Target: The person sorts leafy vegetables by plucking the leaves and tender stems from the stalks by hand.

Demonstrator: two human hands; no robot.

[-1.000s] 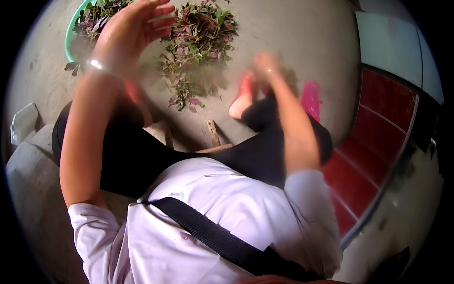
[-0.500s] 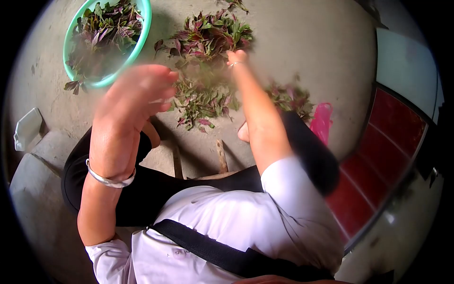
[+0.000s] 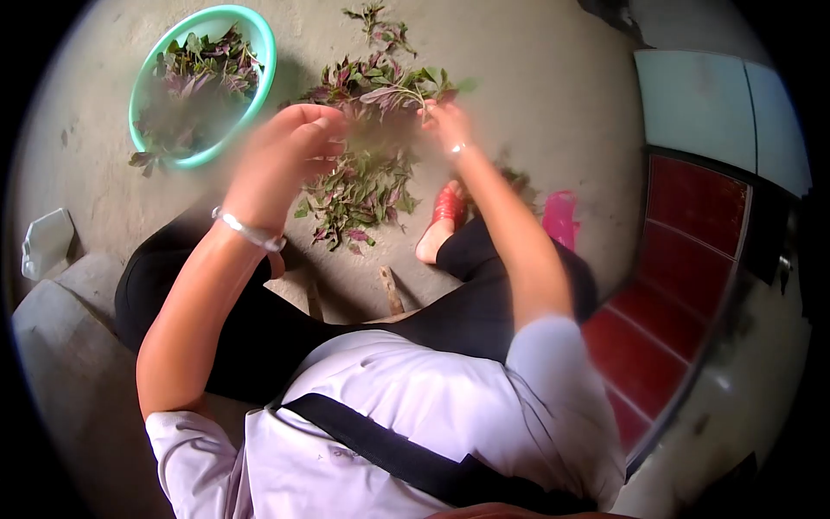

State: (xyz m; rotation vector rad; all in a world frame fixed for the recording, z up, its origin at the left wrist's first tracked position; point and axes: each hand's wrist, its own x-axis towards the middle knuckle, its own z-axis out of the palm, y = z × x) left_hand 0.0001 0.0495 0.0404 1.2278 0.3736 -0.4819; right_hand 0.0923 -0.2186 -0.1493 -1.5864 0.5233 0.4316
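My right hand [image 3: 447, 128] pinches the stem of a leafy amaranth sprig [image 3: 402, 93], whose green and purple leaves spread to the left and above the fingers. The sprig hangs over a pile of amaranth [image 3: 333, 85] on the floor. My left hand [image 3: 290, 151], with a silver bangle at the wrist, is raised between the basin and the piles. Its fingers are bent and apart, slightly blurred, and nothing shows in them. Below it lies a heap of loose leaves [image 3: 359, 195]. A mint-green basin [image 3: 270, 73] at the upper left holds more leaves [image 3: 207, 65].
A few sprigs [image 3: 380, 30] lie at the top. A foot in a red sandal [image 3: 447, 206] is beside the leaf heap, and a pink plastic bag [image 3: 562, 218] lies right of the knee. A white plastic object [image 3: 47, 244] stands far left; red tiles [image 3: 696, 208] border the right.
My right hand has lifted a sprig from the pile and moved slightly right. My left hand has shifted right and its fingers are more bent. The red sandal has come into sight.
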